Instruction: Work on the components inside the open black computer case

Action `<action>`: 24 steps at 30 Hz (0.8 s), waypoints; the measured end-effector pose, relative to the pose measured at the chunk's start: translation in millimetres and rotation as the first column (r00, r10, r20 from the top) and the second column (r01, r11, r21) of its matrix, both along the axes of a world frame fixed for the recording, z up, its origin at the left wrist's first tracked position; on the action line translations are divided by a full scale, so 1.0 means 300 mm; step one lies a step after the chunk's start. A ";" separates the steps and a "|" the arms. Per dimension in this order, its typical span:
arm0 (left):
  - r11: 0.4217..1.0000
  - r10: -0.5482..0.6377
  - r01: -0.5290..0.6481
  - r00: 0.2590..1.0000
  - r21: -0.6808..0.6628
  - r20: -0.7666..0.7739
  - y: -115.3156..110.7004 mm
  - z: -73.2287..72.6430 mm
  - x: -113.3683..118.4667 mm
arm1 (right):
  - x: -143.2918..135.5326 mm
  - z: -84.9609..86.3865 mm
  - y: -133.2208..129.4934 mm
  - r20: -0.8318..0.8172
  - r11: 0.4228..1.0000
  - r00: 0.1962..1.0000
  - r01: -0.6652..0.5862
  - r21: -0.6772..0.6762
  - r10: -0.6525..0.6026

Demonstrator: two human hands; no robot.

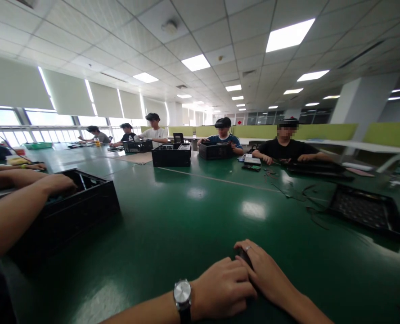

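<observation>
My left hand (222, 285), with a silver-faced watch (182, 292) on its wrist, is low in the middle of the view with its fingers curled. My right hand (265, 272), wearing a ring, lies just to the right and touches it. A small dark object (246, 258) shows between the two hands, and the fingers of my right hand are wrapped round it. What it is cannot be made out. Whether my left hand also grips it is hidden. Both hands are over the near part of the green table (186, 216).
At the left, another person's arms (20, 186) reach into a black case (81, 207). More black cases (171, 157) stand across the table, with several people behind them. A black panel (368, 209) and loose cables (316, 216) lie at the right.
</observation>
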State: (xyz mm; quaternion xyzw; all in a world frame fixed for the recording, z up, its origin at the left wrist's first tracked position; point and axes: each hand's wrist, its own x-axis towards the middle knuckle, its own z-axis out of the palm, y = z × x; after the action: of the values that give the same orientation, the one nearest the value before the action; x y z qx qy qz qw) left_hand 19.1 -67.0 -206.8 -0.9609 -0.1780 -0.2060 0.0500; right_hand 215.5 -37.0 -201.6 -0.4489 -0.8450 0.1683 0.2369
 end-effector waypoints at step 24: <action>0.980 0.123 -0.149 0.975 0.132 0.186 -0.004 0.047 -0.047 | 0.019 0.007 -0.040 -0.284 0.970 0.958 0.025 0.241 0.046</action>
State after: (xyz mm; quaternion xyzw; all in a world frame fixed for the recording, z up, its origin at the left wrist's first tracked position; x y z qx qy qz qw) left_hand 4.9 -68.1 -192.7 -0.9182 -0.2318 -0.2990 0.1175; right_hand 221.1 -49.0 -199.5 -0.3830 -0.8182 0.1289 0.4091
